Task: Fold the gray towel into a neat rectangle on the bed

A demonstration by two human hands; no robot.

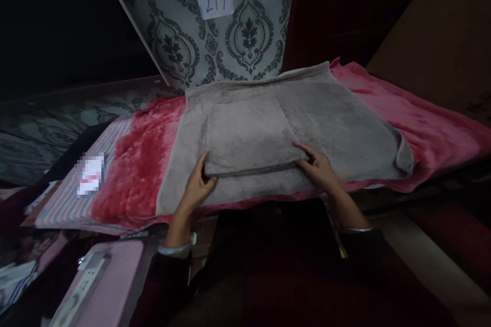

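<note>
A rectangle of folded grey plush cloth [245, 135] lies on a larger spread of the same grey plush fabric [330, 117]. At its near left corner, my left hand [197, 186] grips the edge, thumb in front and fingers at the side. My right hand [318, 168] holds the near right corner, its fingers resting on top and the thumb at the front edge. Between the hands, the near edge shows stacked layers. I cannot tell whether the folded piece and the fabric below are joined.
Under the grey fabric is a pink-red plush blanket [399, 102], with striped cloth [76, 204] at the left. A phone-like blurred white item [91, 174] lies there. A patterned panel [215, 46] stands behind. Lower left are a power strip [80, 291] and a pink board [123, 265].
</note>
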